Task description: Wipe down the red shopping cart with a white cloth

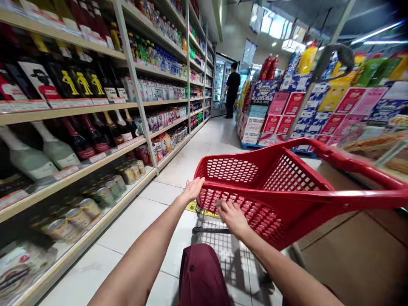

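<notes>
A red plastic shopping cart [236,190] with perforated walls stands sideways in front of me, its basket bare where I can see inside. My left hand [193,189] lies over the rim at the basket's left corner, fingers bent onto it. Lower and to the right, my right hand [232,216] is beside the near side wall with its fingers curled. A small greyish-brown patch shows at those fingertips; I cannot make out what it is, nor whether the hand touches the wall. The cart's red handle [360,163] is at the right.
Shelves of bottles and cans [105,148] line the left side. Stacked drink cartons [276,123] stand beyond the cart at the right. A person in dark clothes [233,90] stands down the aisle. A grey post [306,97] rises behind the cart. My knee [204,272] is below.
</notes>
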Tool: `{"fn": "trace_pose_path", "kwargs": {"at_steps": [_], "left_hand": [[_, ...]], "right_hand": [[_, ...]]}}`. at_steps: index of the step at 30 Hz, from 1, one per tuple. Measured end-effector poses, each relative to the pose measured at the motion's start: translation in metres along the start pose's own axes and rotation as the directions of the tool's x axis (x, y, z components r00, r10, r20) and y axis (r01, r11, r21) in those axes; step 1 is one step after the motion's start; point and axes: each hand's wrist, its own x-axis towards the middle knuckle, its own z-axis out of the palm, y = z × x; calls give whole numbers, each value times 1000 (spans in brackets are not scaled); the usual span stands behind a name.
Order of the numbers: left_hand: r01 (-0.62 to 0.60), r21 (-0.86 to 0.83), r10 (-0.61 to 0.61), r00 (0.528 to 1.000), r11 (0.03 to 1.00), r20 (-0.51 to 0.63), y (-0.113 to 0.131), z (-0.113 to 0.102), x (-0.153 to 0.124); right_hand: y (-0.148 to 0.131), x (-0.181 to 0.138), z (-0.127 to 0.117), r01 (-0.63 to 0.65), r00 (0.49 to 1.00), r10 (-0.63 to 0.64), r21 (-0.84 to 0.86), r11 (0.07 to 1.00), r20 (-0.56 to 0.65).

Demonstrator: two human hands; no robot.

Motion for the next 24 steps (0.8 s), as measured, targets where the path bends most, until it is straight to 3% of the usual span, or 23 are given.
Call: {"fn": "trace_pose_path", "kwargs": {"at_steps": [3, 6, 8, 12, 15, 17, 19, 24], "left_hand": [[-20, 22, 21, 999, 1000, -39, 10, 4, -6], [-97, 27, 98, 993, 995, -58, 32, 15, -11], [-162, 25, 163, 985, 986, -49, 50, 25, -14], [-219, 35, 221, 973, 975, -70, 71, 35, -17], [-204, 51, 209, 973, 978, -101, 76, 35, -17], [-191, 63, 198, 972, 980, -125, 82, 36, -17], [-210, 70, 217, 967, 975, -133, 90, 41, -18], [-296, 123, 311, 943, 947, -123, 103, 58, -26]], "right_hand": [[22, -1, -29, -63, 990, 64, 13, 998, -127], [45, -3, -42, -192, 951, 187, 2, 981, -248], [52, -13, -38, -223, 950, 213, -21, 975, -227], [51, -47, -22, -147, 988, 145, -28, 989, -61], [60, -52, -33, -179, 973, 177, 3, 984, -151], [71, -46, -45, -240, 932, 235, 18, 971, -276], [76, -42, -51, -283, 906, 269, 4, 959, -326], [69, -64, -42, -205, 967, 200, -12, 979, -156]]}}
